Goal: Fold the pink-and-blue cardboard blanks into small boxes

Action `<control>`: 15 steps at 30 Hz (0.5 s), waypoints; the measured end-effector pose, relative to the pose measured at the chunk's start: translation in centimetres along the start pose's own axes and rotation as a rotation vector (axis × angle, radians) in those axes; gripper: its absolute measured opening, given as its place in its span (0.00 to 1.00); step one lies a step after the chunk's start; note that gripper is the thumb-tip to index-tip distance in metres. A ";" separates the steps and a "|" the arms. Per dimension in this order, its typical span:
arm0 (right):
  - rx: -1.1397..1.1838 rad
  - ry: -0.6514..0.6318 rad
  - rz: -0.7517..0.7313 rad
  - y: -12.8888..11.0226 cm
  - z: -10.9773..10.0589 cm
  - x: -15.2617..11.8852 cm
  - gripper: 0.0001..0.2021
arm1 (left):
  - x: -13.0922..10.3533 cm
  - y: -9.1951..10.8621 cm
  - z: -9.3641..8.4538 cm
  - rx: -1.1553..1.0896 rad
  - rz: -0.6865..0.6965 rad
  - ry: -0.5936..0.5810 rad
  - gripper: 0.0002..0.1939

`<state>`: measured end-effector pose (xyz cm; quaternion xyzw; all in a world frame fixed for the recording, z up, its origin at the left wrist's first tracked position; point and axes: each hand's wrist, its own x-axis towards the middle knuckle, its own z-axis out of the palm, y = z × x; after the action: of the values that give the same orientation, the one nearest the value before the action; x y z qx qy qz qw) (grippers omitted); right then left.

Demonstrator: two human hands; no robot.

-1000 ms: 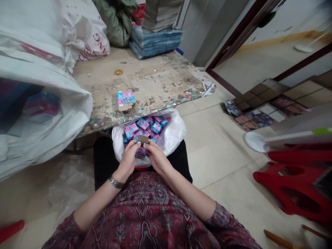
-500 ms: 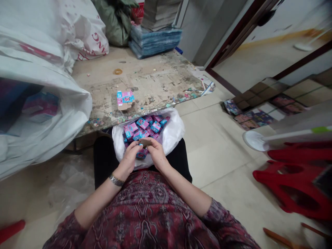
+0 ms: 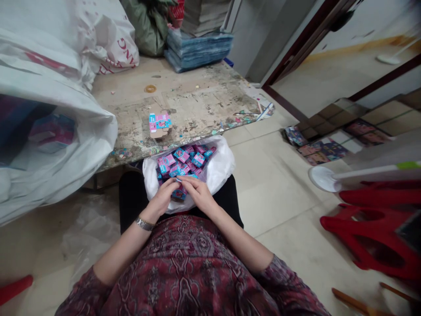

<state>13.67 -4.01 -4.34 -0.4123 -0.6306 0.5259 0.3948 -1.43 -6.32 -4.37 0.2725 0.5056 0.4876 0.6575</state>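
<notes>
In the head view, the left grip (image 3: 163, 194) and right grip (image 3: 200, 194) clasp a small box (image 3: 179, 194) from both sides, probably steadying it, over the white bag (image 3: 222, 163) (open on the lap (image 3: 230, 202), perhaps for easy reach).

Has a green sack (image 3: 148, 33) beside a blue stack (image 3: 201, 50) at back, cardboard stacks (image 3: 383, 115) and a red stool (image 3: 371, 229) at right.

White bag (image 3: 107, 37): red letters (image 3: 122, 44), "NG" legible. Small boxes (image 3: 180, 155): print too small.
</notes>
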 end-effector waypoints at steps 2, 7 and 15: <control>0.043 0.014 0.070 0.3 -0.6 0.2 0.16 | 0.0 0.1 -0.3 0.069 -0.054 -0.059 0.15; 0.137 0.009 0.205 0.4 -2.0 0.5 0.16 | 0.3 0.1 -0.8 0.185 -0.030 -0.138 0.18; -0.018 0.082 0.134 -0.3 -1.9 0.1 0.13 | 0.4 0.4 -0.4 0.295 0.060 -0.165 0.22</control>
<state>15.37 -3.26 -3.78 -0.4780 -0.5897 0.5282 0.3805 -1.90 -5.89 -4.30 0.4205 0.5075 0.4035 0.6347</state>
